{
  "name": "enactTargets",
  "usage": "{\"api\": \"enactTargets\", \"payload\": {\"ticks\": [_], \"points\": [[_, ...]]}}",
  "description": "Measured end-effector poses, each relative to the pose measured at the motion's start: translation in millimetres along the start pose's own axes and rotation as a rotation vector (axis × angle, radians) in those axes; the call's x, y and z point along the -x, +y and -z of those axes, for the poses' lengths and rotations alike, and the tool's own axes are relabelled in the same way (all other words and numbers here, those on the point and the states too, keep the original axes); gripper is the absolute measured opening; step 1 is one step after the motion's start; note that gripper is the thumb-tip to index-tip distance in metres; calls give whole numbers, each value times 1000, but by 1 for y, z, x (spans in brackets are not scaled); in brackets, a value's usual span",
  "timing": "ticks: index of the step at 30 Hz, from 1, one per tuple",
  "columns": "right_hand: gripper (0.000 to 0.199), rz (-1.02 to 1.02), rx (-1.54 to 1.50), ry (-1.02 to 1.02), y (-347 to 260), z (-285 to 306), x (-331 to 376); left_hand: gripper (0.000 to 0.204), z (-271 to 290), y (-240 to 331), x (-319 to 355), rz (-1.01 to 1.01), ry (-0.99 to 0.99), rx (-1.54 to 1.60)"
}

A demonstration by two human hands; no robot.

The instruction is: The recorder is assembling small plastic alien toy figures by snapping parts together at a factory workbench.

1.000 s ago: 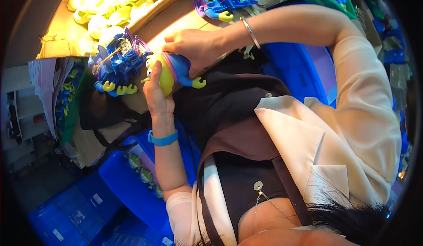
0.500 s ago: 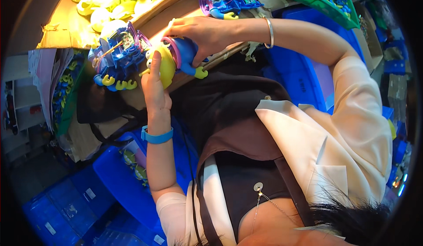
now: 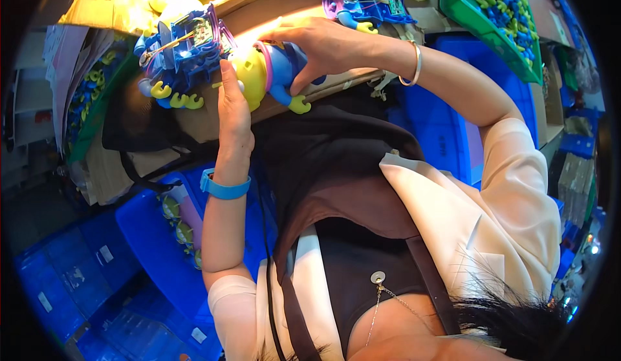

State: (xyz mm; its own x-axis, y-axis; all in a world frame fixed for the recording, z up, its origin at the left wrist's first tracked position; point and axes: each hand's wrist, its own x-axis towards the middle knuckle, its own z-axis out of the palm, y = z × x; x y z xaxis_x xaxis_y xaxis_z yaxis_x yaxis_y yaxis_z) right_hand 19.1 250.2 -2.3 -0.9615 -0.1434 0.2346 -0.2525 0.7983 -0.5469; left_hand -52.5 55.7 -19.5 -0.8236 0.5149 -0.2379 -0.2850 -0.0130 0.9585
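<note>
A toy figure (image 3: pixel 277 70) lies on its side between my hands at the work surface's near edge. Its head (image 3: pixel 251 75) is yellow-green with a small square notch, and a purple-pink collar joins it to a blue body with a yellow-green hand. My left hand (image 3: pixel 234 106), a blue band on its wrist, is closed on the head, thumb up along the face side. Fingers of my right hand (image 3: pixel 326 45) wrap over the body from above, the thumb near the toy's arm. Just left, several open blue body halves (image 3: pixel 184 47) show wires and circuit boards.
Yellow-green heads fill a cardboard box (image 3: pixel 97 5) at the far left. Another open blue body half (image 3: pixel 369 5) lies beyond my right hand. A green tray (image 3: pixel 495 44) of small blue and yellow-green parts stands at right. Blue bins (image 3: pixel 446 128) flank my lap.
The toy's head has turned, so its eyes show less and a square notch faces up. Both hands keep their hold. The whole view has shifted slightly.
</note>
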Motion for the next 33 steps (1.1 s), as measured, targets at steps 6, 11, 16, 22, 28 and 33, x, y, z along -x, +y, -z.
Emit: {"api": "enactTargets", "payload": {"ticks": [6,11,16,22,28,33], "points": [[84,127,199,-33,-6,1,-2,76,35,14,-14,271,-183,-468],[84,93,179,-79,-3,0,-6,86,24,17,-6,118,-186,-486],[83,43,243,-127,-11,0,-11,86,34,1,-15,68,-197,-522],[86,36,205,-214,-14,7,-4,90,35,12,0,178,-216,-765],[88,19,250,-213,-14,6,5,63,21,37,20,-91,21,-1341],[89,-9,258,-214,-25,8,5,51,12,13,23,-939,-11,-1091]]}}
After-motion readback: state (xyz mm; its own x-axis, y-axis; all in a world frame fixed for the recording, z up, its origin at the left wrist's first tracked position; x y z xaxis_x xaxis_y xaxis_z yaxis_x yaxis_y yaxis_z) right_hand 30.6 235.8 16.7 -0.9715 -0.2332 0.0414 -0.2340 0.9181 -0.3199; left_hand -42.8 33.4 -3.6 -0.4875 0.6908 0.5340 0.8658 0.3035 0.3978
